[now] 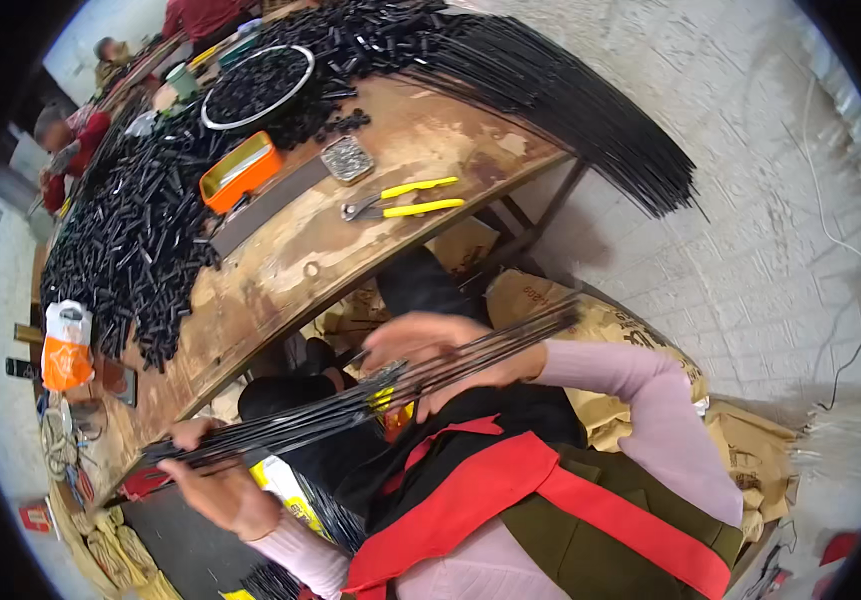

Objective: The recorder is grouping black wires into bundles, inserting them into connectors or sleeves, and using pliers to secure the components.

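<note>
A bundle of thin black rods [320,428] stretches slantwise across my lap. My left hand [225,492] grips its left end, thumb on the near side and fingers on the far side. My right hand [425,345] is at the bundle's right half, smeared by motion; the rods cross in front of its palm, and whether its fingers close on them is unclear. Beyond my hands, yellow-handled pliers [405,198] lie on the wooden table [350,265]. A small clear box of metal pieces [347,158] stands by them.
Heaps of short black tubes [145,220] cover the table's left, around an orange box [240,172] and a round tray [300,90]. Long black rods [570,95] overhang the far right edge. Brown paper sacks [610,405] lie below. People [75,145] sit at the far left.
</note>
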The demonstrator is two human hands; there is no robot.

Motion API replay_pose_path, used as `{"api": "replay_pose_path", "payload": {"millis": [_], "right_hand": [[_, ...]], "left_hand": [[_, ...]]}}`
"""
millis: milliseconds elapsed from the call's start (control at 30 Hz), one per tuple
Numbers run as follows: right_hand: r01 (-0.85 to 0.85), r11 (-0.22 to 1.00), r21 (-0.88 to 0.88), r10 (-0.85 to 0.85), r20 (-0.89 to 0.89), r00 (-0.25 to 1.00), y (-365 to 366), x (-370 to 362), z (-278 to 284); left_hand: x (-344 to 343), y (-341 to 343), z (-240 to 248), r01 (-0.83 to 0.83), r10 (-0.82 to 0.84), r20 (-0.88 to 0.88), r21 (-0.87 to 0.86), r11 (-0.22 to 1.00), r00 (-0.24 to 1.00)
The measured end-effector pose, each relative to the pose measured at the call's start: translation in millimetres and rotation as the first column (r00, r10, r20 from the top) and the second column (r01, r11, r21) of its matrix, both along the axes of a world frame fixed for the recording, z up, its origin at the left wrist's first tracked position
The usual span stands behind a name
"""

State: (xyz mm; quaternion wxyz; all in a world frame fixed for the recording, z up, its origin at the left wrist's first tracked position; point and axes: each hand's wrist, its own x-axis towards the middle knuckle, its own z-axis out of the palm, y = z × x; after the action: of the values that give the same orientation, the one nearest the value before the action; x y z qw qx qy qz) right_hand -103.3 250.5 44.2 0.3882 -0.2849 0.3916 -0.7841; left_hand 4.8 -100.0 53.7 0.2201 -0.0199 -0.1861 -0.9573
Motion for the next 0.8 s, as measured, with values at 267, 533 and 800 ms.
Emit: {"api": "replay_pose_path", "payload": {"millis": [267,533,800], "right_hand": [[0.828,0.560,0.019,-0.802,-0.239,0.548,113.9,-24.3,58.8],[0.443,0.850,0.285,-0.273,-0.480,0.834,24.8,5.2,33.0],[0.245,0.913,0.326,-0.146,-0.298,0.943,-41.0,-18.9,17.5]], "left_hand": [[-60.1,103.2,-121.9,0.421,-0.410,-0.118,0.093,0.902,0.904],[-29.5,162.3,-92.3,0.626,-0.403,0.542,-0.325,0.709,0.738],[-35.0,139.8,-25.2,0.258,0.059,0.347,-0.790,0.556,0.936]]}}
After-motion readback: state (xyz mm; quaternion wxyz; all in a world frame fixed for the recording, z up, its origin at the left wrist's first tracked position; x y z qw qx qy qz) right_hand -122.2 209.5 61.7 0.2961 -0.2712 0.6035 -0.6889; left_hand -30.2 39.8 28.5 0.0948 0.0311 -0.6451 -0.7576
